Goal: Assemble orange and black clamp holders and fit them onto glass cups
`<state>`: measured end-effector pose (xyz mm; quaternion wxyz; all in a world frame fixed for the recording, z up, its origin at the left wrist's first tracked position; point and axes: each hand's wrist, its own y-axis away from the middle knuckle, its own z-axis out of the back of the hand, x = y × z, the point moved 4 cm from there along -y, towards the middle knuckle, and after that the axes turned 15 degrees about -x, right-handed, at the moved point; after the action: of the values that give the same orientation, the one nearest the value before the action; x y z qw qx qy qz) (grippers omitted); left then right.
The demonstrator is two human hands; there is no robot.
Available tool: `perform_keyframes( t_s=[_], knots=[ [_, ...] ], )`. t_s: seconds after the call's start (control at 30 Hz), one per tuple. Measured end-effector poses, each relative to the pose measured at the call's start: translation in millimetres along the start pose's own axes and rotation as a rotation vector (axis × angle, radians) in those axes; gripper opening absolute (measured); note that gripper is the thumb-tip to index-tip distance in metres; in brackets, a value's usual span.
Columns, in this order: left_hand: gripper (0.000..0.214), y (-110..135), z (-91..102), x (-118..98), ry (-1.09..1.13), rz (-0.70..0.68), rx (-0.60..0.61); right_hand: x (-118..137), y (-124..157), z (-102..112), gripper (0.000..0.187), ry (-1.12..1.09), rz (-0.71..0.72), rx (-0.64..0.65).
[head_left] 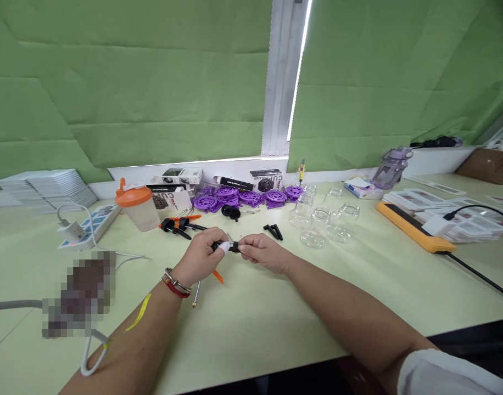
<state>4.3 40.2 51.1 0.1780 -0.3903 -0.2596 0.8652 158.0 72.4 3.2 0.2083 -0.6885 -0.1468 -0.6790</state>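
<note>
Bare forearms (342,296) frame a small black plastic-looking piece (234,247), pinched between the left hand (204,253) and right hand (262,252) over the pale green tabletop (276,329) — seemingly a fine two-handed adjusting step; the next move calls for steady alignment.

Far side: green covering, left panel (152,82), creased, horizontal folds, zigzag-cut right edge. Second green panel (379,71) on the right, same look, some diagonal creases, darker toward far right. Pale grey upright post (281,82) between the two. Bright slit of light (300,66) runs down just right of the post, slightly slanted; reads as daylight through a gap. White ledge (235,166) under the panels, along the table's far edge. Grey slanted bar (498,122) at far right. Table (268,345): pale yellow-green top, mild sheen, spans full width; thin seam near left. Dark space (482,336) below its near right edge.
</note>
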Motion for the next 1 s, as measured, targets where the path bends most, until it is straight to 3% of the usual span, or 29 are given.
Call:
perform_keyframes(
  t_s=[0.2,0.63,1.0],
  knots=[
    [0.011,0.1,-0.4,-2.1,-0.013,-0.017,0.002,-1.7,-0.3,-0.3,0.036,-0.026,-0.017,0.002],
    [0.012,1.6,-2.3,1.0,-0.016,0.146,0.025,3.4,0.7,-0.5,0.032,0.205,0.101,-0.011],
    [0.009,3.4,-6.3,7.4,0.036,0.225,-0.002,1.1,-1.0,1.2,0.031,0.231,0.113,0.009]
  ],
)
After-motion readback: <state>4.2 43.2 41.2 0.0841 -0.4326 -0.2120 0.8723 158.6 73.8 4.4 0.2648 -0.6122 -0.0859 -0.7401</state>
